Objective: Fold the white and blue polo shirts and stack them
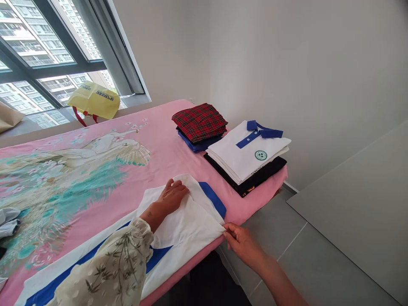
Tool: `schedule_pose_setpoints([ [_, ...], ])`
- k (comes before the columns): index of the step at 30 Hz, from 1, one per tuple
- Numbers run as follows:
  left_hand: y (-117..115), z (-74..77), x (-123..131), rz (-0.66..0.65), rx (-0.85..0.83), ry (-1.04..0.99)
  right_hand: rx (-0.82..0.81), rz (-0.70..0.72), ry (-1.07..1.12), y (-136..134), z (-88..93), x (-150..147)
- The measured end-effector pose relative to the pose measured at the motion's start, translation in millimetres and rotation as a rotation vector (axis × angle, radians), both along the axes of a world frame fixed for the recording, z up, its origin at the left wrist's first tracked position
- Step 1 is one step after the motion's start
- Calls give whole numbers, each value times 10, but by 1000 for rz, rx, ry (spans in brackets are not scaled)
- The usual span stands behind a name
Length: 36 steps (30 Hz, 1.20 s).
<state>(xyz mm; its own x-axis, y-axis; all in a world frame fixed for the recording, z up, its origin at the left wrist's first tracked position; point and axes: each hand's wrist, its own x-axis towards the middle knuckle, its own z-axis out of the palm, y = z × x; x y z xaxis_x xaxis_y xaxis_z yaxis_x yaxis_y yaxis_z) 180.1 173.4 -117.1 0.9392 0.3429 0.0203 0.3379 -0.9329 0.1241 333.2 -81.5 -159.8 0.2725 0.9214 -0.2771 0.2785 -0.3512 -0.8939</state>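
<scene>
A white garment with blue parts (197,221) lies spread along the near edge of the pink bed cover. Its blue collar (214,199) points to the right. My left hand (174,195) rests on the white cloth with its fingers curled, pressed against the fabric near the collar. At the bed's edge, my right hand (240,242) pinches the garment's white corner between thumb and fingers. Beyond my hands sits a stack of folded white shirts (236,157) with a blue collar and a green round badge, on top of black folded cloth (270,172).
Red plaid folded cloth (200,121) lies on blue cloth at the far side of the pink bed cover (162,148). A yellow bag (95,100) stands by the window. Crumpled pale cloth (8,223) is at the left edge. Grey floor (280,229) shows at right.
</scene>
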Motion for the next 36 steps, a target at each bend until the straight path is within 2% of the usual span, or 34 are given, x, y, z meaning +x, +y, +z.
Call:
schedule_pose_setpoints([
  [6,290,-38,128,42,19,4,29,-15,-24,24,-2,-6],
  [15,302,-174,196,134,27,4,-69,-53,-211,55,88,-7],
  [18,286,-99,178,112,27,-13,-83,-76,-238,78,82,-29],
  [21,238,45,138,110,40,-33,-72,-94,-248,83,45,-43],
  [23,171,132,104,215,88,-58,-58,-129,-265,72,23,-48],
  [25,95,179,56,422,117,-60,-22,-188,-303,57,34,-66],
  [27,52,178,-14,643,49,-8,75,-196,-356,61,92,-119],
  [29,76,141,-110,789,-98,55,227,-89,-429,102,184,-217],
  [32,226,78,-278,933,-322,19,376,201,-575,256,316,-420],
  [34,339,57,-378,983,-438,-54,344,349,-640,422,356,-553],
  [36,415,52,-450,988,-492,-118,262,420,-658,633,344,-656],
])
